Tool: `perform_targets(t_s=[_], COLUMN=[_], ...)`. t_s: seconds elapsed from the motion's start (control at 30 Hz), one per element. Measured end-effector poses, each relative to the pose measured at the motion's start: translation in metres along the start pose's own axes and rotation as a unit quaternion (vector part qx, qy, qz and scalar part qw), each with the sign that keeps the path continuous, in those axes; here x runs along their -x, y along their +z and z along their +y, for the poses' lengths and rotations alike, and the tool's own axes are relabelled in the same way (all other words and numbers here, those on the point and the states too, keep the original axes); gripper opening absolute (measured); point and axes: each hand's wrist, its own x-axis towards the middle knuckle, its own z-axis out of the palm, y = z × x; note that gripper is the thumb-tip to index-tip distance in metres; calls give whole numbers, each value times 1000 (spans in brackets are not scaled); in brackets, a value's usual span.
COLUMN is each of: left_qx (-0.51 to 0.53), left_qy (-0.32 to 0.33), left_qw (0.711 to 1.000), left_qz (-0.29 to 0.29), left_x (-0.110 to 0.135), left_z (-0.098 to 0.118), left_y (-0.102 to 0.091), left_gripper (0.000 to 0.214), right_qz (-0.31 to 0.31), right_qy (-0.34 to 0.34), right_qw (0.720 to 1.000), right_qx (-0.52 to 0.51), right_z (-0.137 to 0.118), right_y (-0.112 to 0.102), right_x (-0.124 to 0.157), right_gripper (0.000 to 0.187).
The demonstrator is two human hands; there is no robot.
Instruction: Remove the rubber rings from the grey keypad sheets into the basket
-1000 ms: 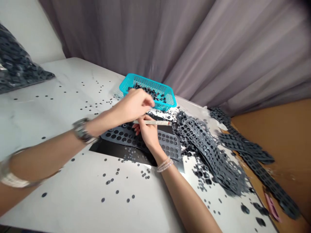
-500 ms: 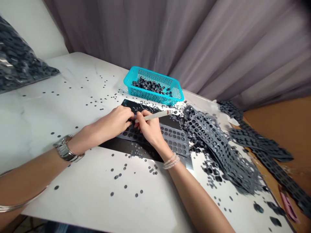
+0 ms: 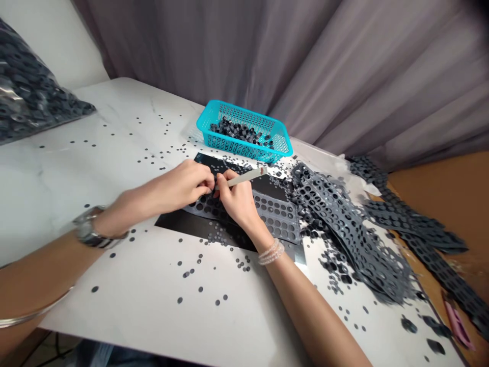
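grey-purple curtain [image 3: 214, 51] folds hang behind your white surface [image 3: 133, 306]. near its middle, the dark strip [image 3: 277, 218], with rows of round marks, lies across a black sheet [image 3: 176, 223], partly under your hands. your right hand [image 3: 239, 203] has its fingers pinching a white stick [image 3: 248, 177], slanted like a pen. your left hand [image 3: 187, 184] is just beside it, fingers curled inward; whether they grip anything cannot be told. small dark discs are scattered around. beyond the sheet stands a turquoise basket [image 3: 242, 147] holding small dark pieces [image 3: 237, 131]. to your right lies a heap of punched strips [image 3: 351, 224]; far left, a clear bag [image 3: 30, 97] of dark pieces.
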Motion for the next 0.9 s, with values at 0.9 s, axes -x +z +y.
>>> perform_targets(t_s=[0.9], left_qx=[642], left_qy=[-277], left_qw=[715], left_qz=[10], left_x=[-4], left_z=[-9], left_y=[0], left_gripper=[7], right_qz=[130], right_qy=[145], right_qw=[927], right_qx=[-321], right_z=[5], right_y=[-10], right_x=[-7], right_gripper=[26])
